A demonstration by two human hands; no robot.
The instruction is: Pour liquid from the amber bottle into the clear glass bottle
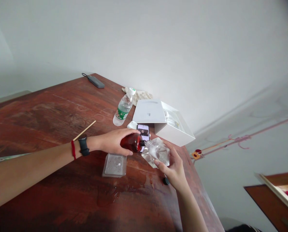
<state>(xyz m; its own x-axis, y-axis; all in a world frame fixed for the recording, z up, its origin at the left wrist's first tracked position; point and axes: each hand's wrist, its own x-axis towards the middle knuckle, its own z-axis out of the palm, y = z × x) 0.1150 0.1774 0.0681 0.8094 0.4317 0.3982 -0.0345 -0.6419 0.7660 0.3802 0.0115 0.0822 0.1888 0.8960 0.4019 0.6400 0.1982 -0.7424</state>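
My left hand is wrapped round a dark red translucent bottle lying almost on its side. The black neck of that bottle points right and meets the neck of a clear faceted bottle; whether the two touch I cannot tell. That clear bottle is tilted in my right hand, with thumb and fingers on either side. Under my left hand, a clear plastic tray lies on the wooden table. Partly hidden by my right hand is a small black cap.
Behind the bottles are a lit phone, an open white box, a water bottle and a pale cloth. Farther left lie a wooden stick and a grey device. Wet patches mark the near tabletop.
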